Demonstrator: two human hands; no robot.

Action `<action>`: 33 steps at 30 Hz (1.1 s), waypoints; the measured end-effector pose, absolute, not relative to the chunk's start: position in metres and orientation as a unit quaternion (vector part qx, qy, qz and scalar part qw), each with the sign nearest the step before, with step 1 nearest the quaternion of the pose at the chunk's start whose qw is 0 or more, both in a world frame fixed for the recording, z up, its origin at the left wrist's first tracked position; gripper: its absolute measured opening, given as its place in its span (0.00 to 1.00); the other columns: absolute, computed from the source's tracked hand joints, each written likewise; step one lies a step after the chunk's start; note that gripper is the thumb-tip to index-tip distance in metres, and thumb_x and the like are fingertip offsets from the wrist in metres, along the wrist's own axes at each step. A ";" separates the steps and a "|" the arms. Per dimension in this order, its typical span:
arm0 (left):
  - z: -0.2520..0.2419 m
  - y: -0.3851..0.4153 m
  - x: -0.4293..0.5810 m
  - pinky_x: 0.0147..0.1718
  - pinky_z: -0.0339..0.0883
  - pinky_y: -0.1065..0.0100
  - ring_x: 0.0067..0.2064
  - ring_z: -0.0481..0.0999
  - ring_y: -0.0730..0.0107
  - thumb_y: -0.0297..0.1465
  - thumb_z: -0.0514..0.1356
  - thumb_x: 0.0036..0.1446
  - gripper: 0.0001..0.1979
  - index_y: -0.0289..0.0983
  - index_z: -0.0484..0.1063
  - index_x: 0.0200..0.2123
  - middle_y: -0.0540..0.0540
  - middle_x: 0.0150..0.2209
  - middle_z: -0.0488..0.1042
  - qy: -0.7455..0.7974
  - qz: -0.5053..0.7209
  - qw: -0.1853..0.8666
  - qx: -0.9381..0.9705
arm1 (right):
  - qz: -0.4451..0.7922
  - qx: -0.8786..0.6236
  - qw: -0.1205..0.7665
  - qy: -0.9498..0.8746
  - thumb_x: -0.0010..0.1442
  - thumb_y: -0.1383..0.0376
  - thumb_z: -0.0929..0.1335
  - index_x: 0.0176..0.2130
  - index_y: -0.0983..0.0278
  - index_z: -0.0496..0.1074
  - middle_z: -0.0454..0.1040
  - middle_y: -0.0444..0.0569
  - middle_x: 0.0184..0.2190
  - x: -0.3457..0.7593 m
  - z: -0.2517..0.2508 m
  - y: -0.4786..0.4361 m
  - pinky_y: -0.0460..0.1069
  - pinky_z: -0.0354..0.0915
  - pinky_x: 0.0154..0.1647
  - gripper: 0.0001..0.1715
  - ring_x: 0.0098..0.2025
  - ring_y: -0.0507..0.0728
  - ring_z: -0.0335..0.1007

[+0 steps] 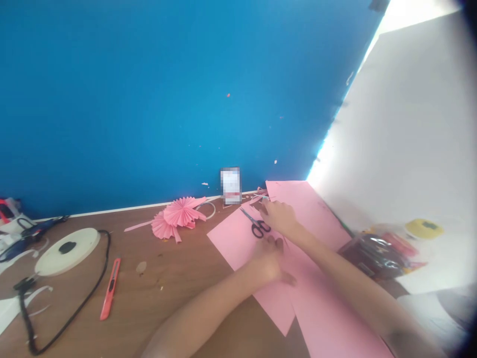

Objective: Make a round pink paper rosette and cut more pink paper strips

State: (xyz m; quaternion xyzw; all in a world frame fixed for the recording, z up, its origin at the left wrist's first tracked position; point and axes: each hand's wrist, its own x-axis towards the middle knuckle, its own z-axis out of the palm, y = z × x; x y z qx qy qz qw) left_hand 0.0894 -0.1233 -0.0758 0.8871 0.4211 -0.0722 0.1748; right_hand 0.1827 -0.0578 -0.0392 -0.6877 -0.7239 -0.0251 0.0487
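Pink paper sheets (238, 238) lie on the wooden table, one overlapping a longer one beneath my forearms. Dark-handled scissors (257, 227) rest on the paper with their blades pointing away to the left. My left hand (269, 259) lies on the paper just below the scissor handles, its thumb spread away from the fingers. Just beyond the handles, my right hand (278, 218) has its fingers curled down near the paper's far edge. A pale thin piece (264, 197) shows by its fingertips; whether it is held is not clear.
Pleated pink paper fans (182, 211) lie left of the sheets. Farther left are a red box cutter (111, 289), a pale round disc (69, 251) and a black cord (80, 311). A blurred card (231, 185) leans against the blue wall. Plastic-wrapped items (383, 251) sit at right.
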 end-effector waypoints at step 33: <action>-0.033 -0.007 -0.023 0.34 0.61 0.71 0.34 0.69 0.71 0.30 0.60 0.48 0.25 0.38 0.65 0.52 0.49 0.35 0.70 0.396 0.201 0.356 0.822 | 0.119 -0.578 0.355 -0.725 0.64 0.55 0.56 0.40 0.63 0.70 0.75 0.49 0.36 0.200 -0.031 -0.027 0.47 0.58 0.36 0.20 0.37 0.55 0.69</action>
